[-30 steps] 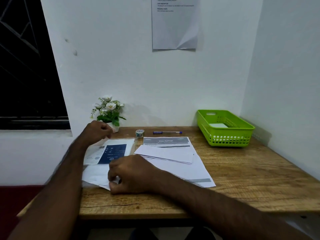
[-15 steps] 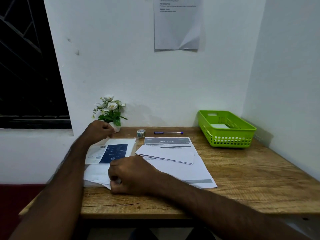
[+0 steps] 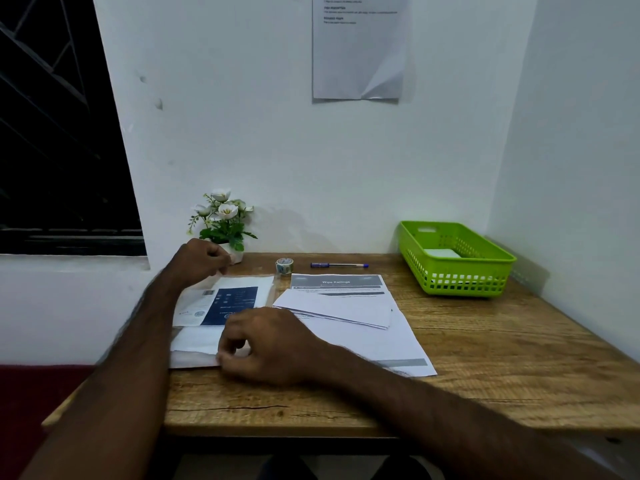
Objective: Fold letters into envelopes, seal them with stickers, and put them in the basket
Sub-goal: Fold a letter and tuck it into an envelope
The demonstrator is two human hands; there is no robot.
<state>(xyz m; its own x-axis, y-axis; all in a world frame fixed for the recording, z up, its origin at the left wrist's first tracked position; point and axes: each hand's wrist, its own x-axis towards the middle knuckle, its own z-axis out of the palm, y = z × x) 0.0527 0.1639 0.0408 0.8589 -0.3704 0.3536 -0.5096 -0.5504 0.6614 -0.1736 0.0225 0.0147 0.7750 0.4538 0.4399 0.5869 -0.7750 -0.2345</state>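
A clear packet of white envelopes with a blue printed label (image 3: 228, 301) lies at the table's left. My left hand (image 3: 199, 259) pinches its far edge with curled fingers. My right hand (image 3: 266, 344) pinches the near end of a white envelope (image 3: 195, 342) sticking out of the packet's near side. Printed letters (image 3: 349, 317) lie spread in the middle of the table. A sticker roll (image 3: 284, 265) stands behind them. The green basket (image 3: 457, 284) sits at the right rear with a white envelope inside.
A blue pen (image 3: 339, 265) lies near the back wall. A small pot of white flowers (image 3: 223, 223) stands just behind my left hand. A sheet of paper (image 3: 358, 46) hangs on the wall. The wooden table (image 3: 485, 368) meets a wall on the right.
My right hand has drawn slightly toward me and loosened around the envelope's end. My left hand stays on the packet's far edge.
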